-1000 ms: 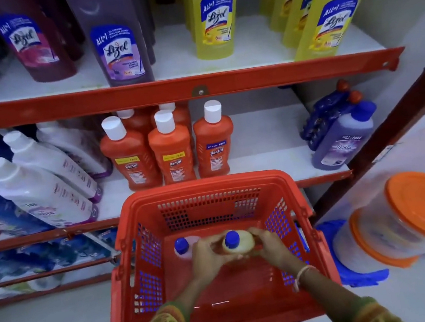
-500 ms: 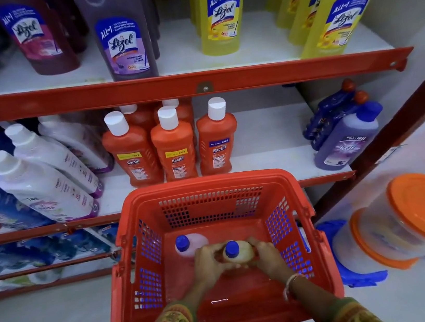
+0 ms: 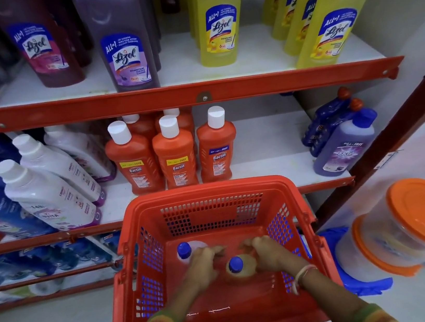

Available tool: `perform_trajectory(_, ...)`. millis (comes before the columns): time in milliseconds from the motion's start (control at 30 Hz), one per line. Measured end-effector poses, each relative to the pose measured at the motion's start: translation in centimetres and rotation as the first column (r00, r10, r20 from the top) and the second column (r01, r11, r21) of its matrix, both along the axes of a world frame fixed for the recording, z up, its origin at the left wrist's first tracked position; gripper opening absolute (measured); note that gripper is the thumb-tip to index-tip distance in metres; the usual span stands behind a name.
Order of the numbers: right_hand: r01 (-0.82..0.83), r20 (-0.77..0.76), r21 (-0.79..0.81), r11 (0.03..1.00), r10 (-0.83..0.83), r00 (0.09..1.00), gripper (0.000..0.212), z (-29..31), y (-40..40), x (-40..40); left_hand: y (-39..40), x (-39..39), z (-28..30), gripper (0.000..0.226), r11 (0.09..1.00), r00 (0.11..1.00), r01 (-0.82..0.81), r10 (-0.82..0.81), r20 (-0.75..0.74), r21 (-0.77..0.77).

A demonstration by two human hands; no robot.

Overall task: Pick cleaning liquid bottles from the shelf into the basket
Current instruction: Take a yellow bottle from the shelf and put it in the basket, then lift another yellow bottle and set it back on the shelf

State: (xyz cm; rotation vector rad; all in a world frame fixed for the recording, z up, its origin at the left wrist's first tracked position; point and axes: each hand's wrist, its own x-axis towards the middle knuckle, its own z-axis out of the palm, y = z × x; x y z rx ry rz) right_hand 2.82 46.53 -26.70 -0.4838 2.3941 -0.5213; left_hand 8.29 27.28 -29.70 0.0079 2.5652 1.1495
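A red plastic basket [image 3: 210,192] stands on the floor in front of the shelf. Inside it, a pale bottle with a blue cap [image 3: 236,264] stands upright on the basket floor. A second blue-capped bottle [image 3: 183,249] stands behind it to the left. My left hand [image 3: 202,267] is just left of the near bottle, fingers loose and slightly apart from it. My right hand [image 3: 269,255] lies against its right side, fingers spread forward and not wrapped around it. Orange Bactin bottles [image 3: 175,163] stand in rows on the middle shelf [image 3: 269,163].
Yellow Lizol bottles [image 3: 219,23] and purple ones [image 3: 125,53] fill the top shelf. White bottles [image 3: 47,195] lean at the left, a lilac Bactin bottle [image 3: 346,146] at the right. Orange-lidded tubs [image 3: 416,222] stand right of the basket, beside a slanted red shelf post [image 3: 383,142].
Both hands lowered the blue-capped bottle deeper into the basket until it stood on the floor. The fingers that were wrapped around it have since opened and drawn apart.
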Motion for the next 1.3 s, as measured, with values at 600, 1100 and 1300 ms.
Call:
perform_trajectory(600, 0.038, -0.413, -0.725, 0.688, -0.478, 0.775, 0.033, 23.1, 2.1, -9.8, -0.5, -11.0, 24.1, 0.035, 0.992, 0.523, -0.122, 0.102, -0.846, 0.044)
perform_trajectory(1100, 0.237, -0.308, -0.895, 0.377, -0.908, 0.283, 0.098, 28.4, 8.9, -22.1, -0.7, -21.0, 25.1, 0.054, 0.838, 0.552, -0.403, -0.098, -0.828, -0.369)
perform_trajectory(1300, 0.262, -0.159, -0.874, 0.409, -0.751, 0.641, 0.07, 28.4, 10.9, -24.6, -1.3, -21.0, 23.2, 0.06, 0.784, 0.612, -0.398, -0.159, -0.774, -0.476)
